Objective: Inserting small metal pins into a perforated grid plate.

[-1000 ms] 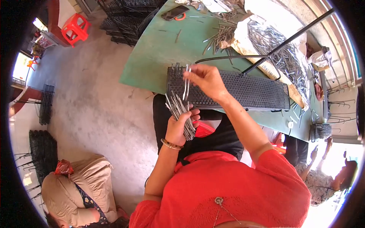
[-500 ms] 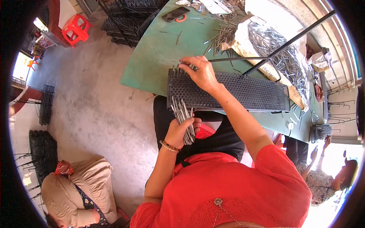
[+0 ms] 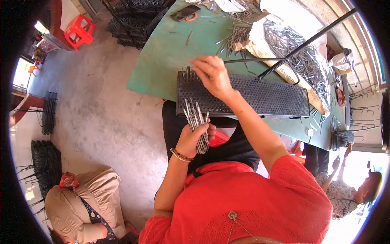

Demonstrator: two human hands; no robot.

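Note:
My left hand (image 3: 195,137) is closed round a bundle of thin grey metal rods (image 3: 196,118), in front of the near left end of a long black perforated rack (image 3: 248,95). Over the rack's far left corner is my right hand (image 3: 214,75), its fingers bent toward the thumb. Whatever those fingers hold, if anything, is too small to make out. Beside its fingertips a few short rods (image 3: 187,74) stand upright in the rack's holes. The rack lies along the near edge of a green table (image 3: 162,61).
A paper sack (image 3: 260,38) spilling loose metal rods (image 3: 284,40) lies beyond the rack. A black bar frame (image 3: 321,36) rises from the rack. A phone (image 3: 185,13) sits at the far edge. Co-workers (image 3: 83,203) are at lower left and right; a red stool (image 3: 79,31) stands far left.
My right hand has risen slightly off the standing rods, its fingers shifting. My left hand and its bundle have hardly moved. The whole view has shifted slightly.

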